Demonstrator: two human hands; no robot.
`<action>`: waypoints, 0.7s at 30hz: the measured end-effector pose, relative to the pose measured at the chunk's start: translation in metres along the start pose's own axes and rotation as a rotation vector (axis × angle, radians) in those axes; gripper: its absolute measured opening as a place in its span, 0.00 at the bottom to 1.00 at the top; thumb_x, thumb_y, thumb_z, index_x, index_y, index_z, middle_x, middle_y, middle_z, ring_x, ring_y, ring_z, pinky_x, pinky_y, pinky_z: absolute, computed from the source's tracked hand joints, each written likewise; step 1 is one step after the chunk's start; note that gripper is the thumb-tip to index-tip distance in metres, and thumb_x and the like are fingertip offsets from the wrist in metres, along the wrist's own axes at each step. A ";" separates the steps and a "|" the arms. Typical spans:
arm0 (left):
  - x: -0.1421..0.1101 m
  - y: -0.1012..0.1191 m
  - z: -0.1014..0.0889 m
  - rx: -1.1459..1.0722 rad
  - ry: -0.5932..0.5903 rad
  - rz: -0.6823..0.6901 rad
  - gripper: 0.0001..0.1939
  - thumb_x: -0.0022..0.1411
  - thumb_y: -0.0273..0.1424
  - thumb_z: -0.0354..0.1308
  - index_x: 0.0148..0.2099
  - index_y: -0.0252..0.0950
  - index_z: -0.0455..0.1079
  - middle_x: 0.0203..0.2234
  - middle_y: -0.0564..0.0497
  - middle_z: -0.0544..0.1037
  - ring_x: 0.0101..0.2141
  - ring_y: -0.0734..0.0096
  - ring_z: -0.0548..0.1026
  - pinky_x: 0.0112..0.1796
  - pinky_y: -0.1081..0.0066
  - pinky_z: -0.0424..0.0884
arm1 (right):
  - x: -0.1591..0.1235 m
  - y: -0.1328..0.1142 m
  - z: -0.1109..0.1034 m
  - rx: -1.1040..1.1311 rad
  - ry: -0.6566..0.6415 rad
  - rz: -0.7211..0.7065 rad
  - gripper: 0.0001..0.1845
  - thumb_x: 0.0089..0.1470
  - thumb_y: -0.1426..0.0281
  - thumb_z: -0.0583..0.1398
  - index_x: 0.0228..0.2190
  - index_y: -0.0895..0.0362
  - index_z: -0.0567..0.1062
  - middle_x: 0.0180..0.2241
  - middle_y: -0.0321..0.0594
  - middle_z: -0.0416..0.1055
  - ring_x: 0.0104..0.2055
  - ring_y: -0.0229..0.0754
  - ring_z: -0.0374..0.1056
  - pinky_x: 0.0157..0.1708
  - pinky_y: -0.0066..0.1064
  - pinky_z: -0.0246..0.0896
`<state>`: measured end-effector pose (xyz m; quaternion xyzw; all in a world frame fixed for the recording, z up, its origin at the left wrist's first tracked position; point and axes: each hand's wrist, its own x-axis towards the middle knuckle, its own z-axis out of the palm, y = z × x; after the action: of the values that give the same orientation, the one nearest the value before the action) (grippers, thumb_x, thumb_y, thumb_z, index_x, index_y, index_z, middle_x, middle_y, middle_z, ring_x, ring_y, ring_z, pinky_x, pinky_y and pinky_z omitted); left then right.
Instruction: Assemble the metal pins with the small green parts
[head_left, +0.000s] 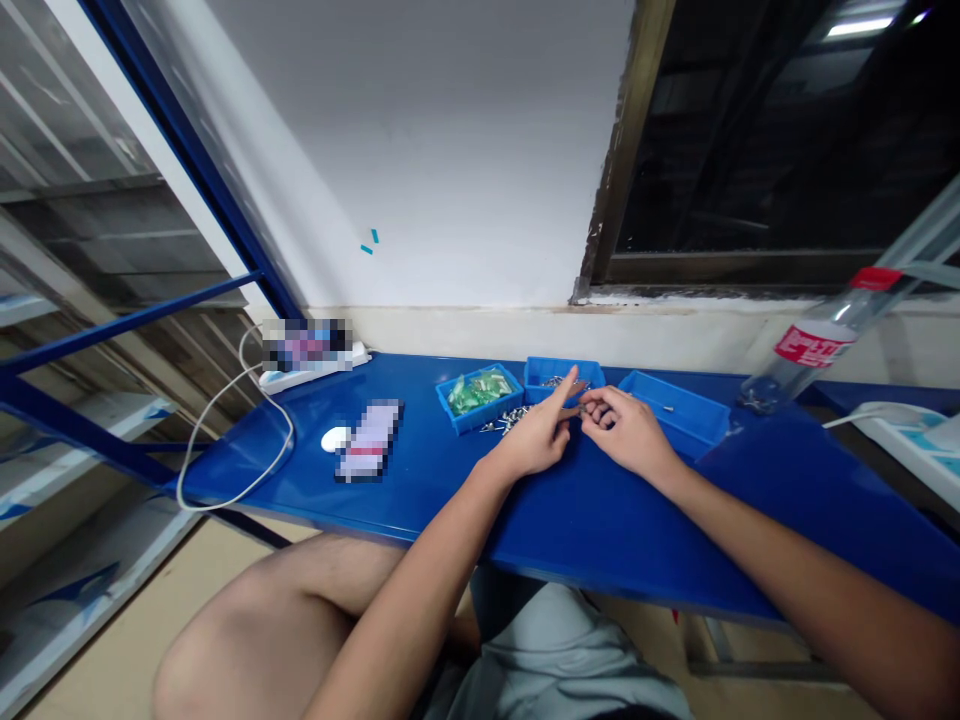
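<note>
Over the blue table, my left hand (541,432) and my right hand (628,430) meet, fingertips almost touching. The left thumb points up and its other fingers are partly curled; a small thing seems to sit at the fingertips, too small to name. My right hand is pinched closed at the same spot, its content hidden. Beside the left hand lies a loose pile of small shiny metal parts (514,418). Behind the hands stands a blue bin (562,365) with more metal parts. A second blue bin (694,412), right of my right hand, holds a small metal piece (667,408).
Another blue bin (454,420) holds green pieces (480,390). Further left lie a blurred phone-like object (371,440), a white round thing (335,438) and a power strip (315,368) with a looping cable (187,450). A plastic bottle (814,345) stands at right.
</note>
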<state>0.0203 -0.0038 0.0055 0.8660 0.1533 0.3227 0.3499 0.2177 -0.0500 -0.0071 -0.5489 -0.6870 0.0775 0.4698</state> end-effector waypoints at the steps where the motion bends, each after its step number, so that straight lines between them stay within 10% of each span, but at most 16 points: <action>1: 0.000 0.000 0.001 0.005 0.003 -0.001 0.49 0.64 0.17 0.51 0.80 0.39 0.33 0.74 0.37 0.57 0.66 0.56 0.70 0.67 0.56 0.65 | 0.000 0.000 -0.001 -0.019 -0.002 0.002 0.12 0.52 0.72 0.62 0.40 0.55 0.80 0.33 0.39 0.75 0.28 0.40 0.70 0.30 0.34 0.71; 10: 0.003 0.012 -0.009 0.241 0.111 -0.101 0.19 0.76 0.41 0.53 0.60 0.38 0.76 0.55 0.44 0.81 0.56 0.57 0.78 0.60 0.60 0.71 | 0.000 -0.001 -0.002 0.236 -0.045 0.067 0.11 0.57 0.67 0.64 0.42 0.53 0.81 0.41 0.44 0.78 0.40 0.46 0.76 0.36 0.35 0.77; 21: 0.003 0.001 -0.011 0.309 0.112 -0.227 0.13 0.71 0.34 0.60 0.52 0.38 0.83 0.44 0.47 0.87 0.39 0.63 0.84 0.43 0.70 0.76 | -0.003 -0.006 -0.001 0.253 -0.044 0.100 0.14 0.61 0.58 0.65 0.42 0.54 0.83 0.42 0.45 0.82 0.41 0.49 0.80 0.40 0.41 0.81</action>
<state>0.0150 0.0024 0.0132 0.8673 0.3168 0.3014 0.2377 0.2142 -0.0553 -0.0039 -0.5170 -0.6536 0.1987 0.5158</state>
